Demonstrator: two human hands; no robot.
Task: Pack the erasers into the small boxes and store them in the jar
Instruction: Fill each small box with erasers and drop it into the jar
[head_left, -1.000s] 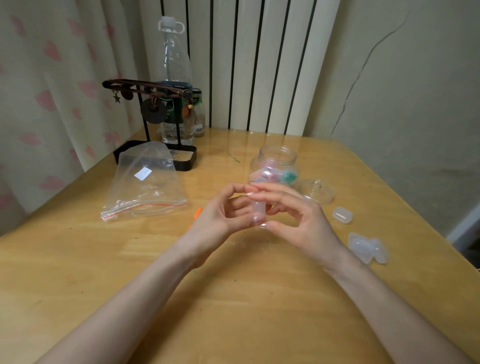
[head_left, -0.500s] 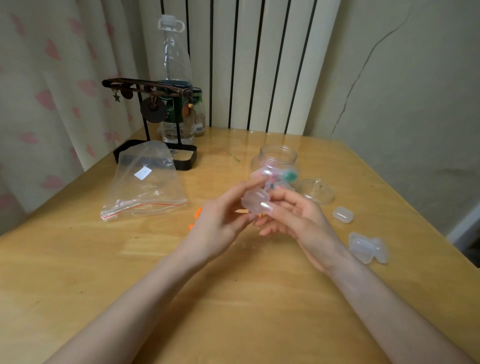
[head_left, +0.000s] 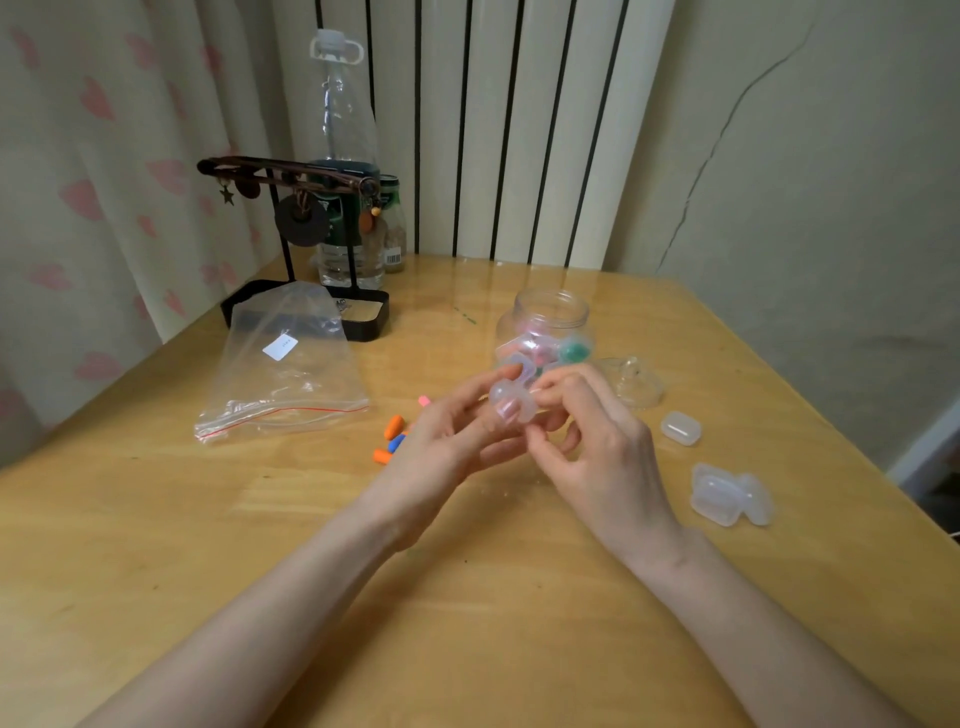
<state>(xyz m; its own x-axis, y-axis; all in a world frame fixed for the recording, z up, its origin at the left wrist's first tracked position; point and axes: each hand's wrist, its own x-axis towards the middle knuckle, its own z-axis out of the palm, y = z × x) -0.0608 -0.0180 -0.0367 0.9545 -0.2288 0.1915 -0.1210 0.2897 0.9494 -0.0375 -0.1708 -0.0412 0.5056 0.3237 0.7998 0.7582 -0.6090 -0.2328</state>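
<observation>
Both grips are up over the tabletop (head_left: 311, 571), just in front of the jar (head_left: 545, 319). The left grip (head_left: 441, 441) is clamped on a small clear box (head_left: 511, 406), thumb & fingers round it. The right grip (head_left: 597, 441) pinches the same box at its right edge w/ the fingertips. Sth pink shows thru the box, prob an eraser. Can't tell if the box is snapped shut or not.

My guess: the step now is to close this box. To do it well, use the left grip as the holder & don't squeeze hard, b/c the thin box may bend & pop open. Let the right grip do the push. Press the top half flat, all round the edge, till both halves meet w/ no gap. If the eraser pokes up into the edge, poke it back in first. Hold the box low over the tabletop so a slip won't send it far.

The jar is close. It stands open w/ some filled boxes (head_left: 574, 351) in it, & the jar lid (head_left: 634, 384) lies just beside it on the right. Drop the box straight down the mouth, don't toss.

More work is left, I think. Loose erasers (head_left: 393, 427), orange, blue & pink, lie near the left grip, by the bag (head_left: 285, 374). Spare boxes (head_left: 719, 493) wait on the right, well apart from the erasers.
</observation>
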